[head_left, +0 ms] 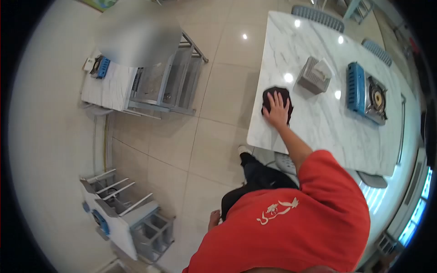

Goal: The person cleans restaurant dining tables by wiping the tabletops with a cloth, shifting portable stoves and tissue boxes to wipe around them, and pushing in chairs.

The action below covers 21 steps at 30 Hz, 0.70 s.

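My right hand [276,111] lies flat on a dark, bunched cloth [283,94] near the left edge of a white marble-patterned table [314,132]. Its fingers are spread over the cloth and pressed down, not wrapped around it. Low at my left side hangs my left hand [214,219], small and partly hidden by the red shirt, so its fingers cannot be made out. A grey woven tissue box [314,76] with a white tissue stands beyond the cloth. Farther right on the table is a blue and silver gas stove [367,93].
Grey chairs [317,17] surround the table, one partly under its near edge [284,162]. Across the tiled floor [218,136] stand a grey metal cart [175,82], another table with a blue stove [104,67], and white-and-grey furniture [150,227] at lower left.
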### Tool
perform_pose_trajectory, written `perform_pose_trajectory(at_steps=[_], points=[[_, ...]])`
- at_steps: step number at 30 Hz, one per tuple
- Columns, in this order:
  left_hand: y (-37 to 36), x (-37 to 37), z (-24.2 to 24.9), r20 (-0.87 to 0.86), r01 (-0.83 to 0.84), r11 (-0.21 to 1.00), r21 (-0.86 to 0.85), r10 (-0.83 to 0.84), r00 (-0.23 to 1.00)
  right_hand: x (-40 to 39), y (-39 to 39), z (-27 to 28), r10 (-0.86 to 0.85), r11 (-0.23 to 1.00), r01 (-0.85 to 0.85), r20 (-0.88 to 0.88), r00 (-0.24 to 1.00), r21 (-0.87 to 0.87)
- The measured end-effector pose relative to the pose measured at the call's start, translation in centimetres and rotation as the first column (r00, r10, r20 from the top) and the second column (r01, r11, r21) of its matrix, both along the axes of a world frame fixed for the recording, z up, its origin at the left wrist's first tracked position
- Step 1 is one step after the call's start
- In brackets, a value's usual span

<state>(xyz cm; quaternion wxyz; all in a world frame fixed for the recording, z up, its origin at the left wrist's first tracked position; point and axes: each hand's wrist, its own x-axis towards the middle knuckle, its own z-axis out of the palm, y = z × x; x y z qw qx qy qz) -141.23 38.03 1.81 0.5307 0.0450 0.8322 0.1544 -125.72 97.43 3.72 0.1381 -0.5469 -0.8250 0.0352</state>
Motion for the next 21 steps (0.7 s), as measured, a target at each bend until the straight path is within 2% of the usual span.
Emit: perform_pose_trajectory(at_steps=[2, 4, 5, 6, 7, 8, 10, 14, 16, 17, 19, 21], points=[[5.3, -3.9, 4.4, -0.027, 0.015, 0.999, 0.034, -0.014, 1.000, -2.6, 2.5, 0.4, -0.076, 0.997, 0.076, 0.005, 0.997, -0.016], [5.5, -10.1, 2.1, -0.067, 0.037, 0.996, 0.078, -0.032, 0.997, -4.7, 5.2, 0.6, -0.124, 0.992, 0.125, 0.022, 0.992, -0.031], [5.7, -12.8, 1.4, -0.091, -0.059, 0.994, 0.097, 0.068, 0.994, -5.4, 6.8, 0.6, -0.135, 0.991, 0.136, 0.034, 0.990, -0.016], [7.7, -13.8, 2.1, -0.187, -0.218, 0.968, 0.123, 0.238, 0.953, -6.0, 8.2, 0.1, -0.145, 0.989, 0.145, 0.041, 0.989, -0.009], [10.4, -15.3, 2.8, -0.285, -0.360, 0.917, 0.170, 0.395, 0.873, -6.3, 9.5, -0.2, -0.159, 0.987, 0.159, 0.047, 0.986, -0.017], [12.4, -17.1, 3.0, -0.289, -0.342, 0.925, 0.165, 0.377, 0.880, -6.6, 10.8, -0.3, -0.153, 0.988, 0.154, 0.045, 0.987, -0.023], [15.9, -21.3, 4.0, -0.221, -0.192, 0.976, 0.103, 0.211, 0.952, -7.4, 13.2, -0.4, -0.157, 0.987, 0.159, 0.061, 0.986, -0.025], [23.9, -27.7, 3.6, -0.189, 0.017, 0.999, 0.042, -0.009, 0.982, -9.1, 18.7, -0.4, -0.206, 0.979, 0.205, 0.065, 0.976, 0.011], [27.7, -31.3, 2.8, -0.150, 0.207, 0.978, 0.001, -0.205, 0.967, -9.8, 21.8, -0.3, -0.237, 0.972, 0.236, 0.098, 0.967, 0.015], [28.9, -33.5, 1.2, -0.142, 0.227, 0.974, -0.011, -0.226, 0.964, -10.1, 23.3, -0.3, -0.250, 0.968, 0.248, 0.117, 0.961, 0.036], [30.6, -38.8, -2.7, -0.273, 0.394, 0.917, 0.064, -0.364, 0.891, -10.5, 25.2, -0.3, -0.283, 0.959, 0.278, 0.112, 0.953, 0.060], [34.5, -42.5, -1.7, -0.230, 0.465, 0.885, 0.000, -0.452, 0.862, -10.8, 24.9, 0.0, -0.308, 0.951, 0.307, 0.126, 0.943, 0.035]])
